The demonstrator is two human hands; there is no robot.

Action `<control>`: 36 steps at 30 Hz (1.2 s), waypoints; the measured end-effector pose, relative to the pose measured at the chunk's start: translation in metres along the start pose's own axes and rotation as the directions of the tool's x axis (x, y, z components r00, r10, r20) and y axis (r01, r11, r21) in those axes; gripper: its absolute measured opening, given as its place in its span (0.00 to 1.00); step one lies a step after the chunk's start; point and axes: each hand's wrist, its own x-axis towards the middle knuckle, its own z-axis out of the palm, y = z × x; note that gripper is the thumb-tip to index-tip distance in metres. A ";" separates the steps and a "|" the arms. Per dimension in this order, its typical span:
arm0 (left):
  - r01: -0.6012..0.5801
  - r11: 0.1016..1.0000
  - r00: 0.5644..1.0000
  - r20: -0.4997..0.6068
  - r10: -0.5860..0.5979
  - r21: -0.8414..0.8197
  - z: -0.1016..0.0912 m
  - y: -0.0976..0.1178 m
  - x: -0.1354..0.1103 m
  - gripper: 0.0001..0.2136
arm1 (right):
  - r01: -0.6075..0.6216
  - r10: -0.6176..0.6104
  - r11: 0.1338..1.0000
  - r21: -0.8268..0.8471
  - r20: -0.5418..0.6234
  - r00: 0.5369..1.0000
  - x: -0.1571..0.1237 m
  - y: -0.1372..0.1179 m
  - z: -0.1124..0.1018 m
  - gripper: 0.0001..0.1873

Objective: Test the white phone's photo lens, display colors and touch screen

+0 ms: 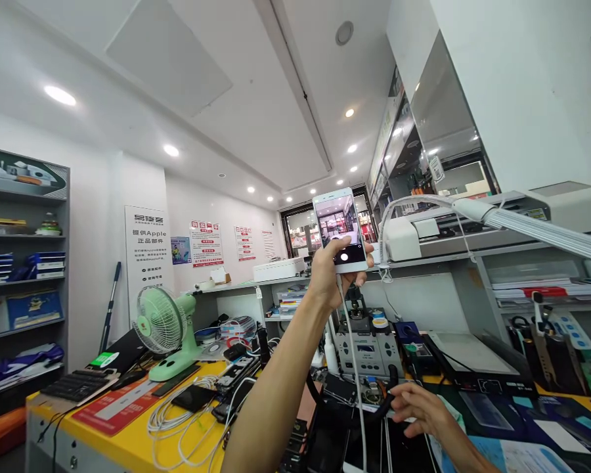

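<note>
A white smartphone (339, 213) is held up upright in my left hand (329, 272), its screen facing me with a camera picture of the room. The thumb lies over the lower part of the screen, and the other fingers wrap behind to the right edge. From the phone's bottom a white cable (353, 355) hangs down to the bench. My right hand (420, 408) is low over the bench at the right, fingers apart and holding nothing. Beside its fingertips runs a black hose (390, 399); a grey control box with knobs (367, 351) stands behind.
A green fan (170, 328) stands on the yellow bench (142, 453) at the left, near coiled white cables (170, 420). A white lamp arm (542, 226) reaches in from the right. A flat-topped black device (480, 361) sits beyond my right hand. Shelves line the left wall.
</note>
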 end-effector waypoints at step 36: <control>0.433 0.848 0.868 -0.112 -0.484 -0.307 -0.030 -0.131 -0.091 0.14 | 0.049 -0.045 0.994 0.101 -0.043 0.998 -0.017 -0.020 0.012 0.17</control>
